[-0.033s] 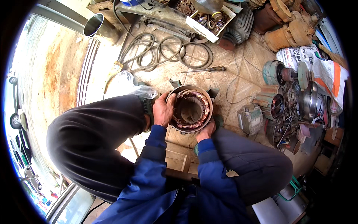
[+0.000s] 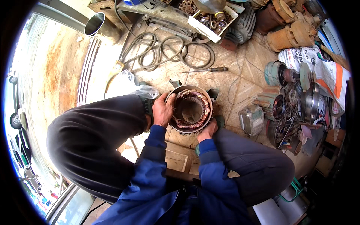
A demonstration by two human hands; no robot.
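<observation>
Between my knees is a motor stator (image 2: 208,119), a round metal housing with a ring of copper windings (image 2: 204,100) around its open bore. Its open end faces up towards me. My left hand (image 2: 164,111) grips the housing's left side, the thumb over the rim and the other fingers down the outer wall. Against the lower right side, my right hand (image 2: 208,131) is closed around the housing, its fingertips hidden beneath. Metal feet (image 2: 213,93) stick out from the far side of the housing.
A screwdriver (image 2: 210,69) lies on the tiled floor beyond the stator, near a coiled hose or cable (image 2: 180,52). Right of me stand a small metal box (image 2: 252,119) and a pile of motor parts (image 2: 285,108). A metal cylinder (image 2: 98,29) stands far left; a plastic bag (image 2: 140,90) lies nearer.
The stator and my left hand have shifted very slightly to the left. My right hand stays at the lower right side.
</observation>
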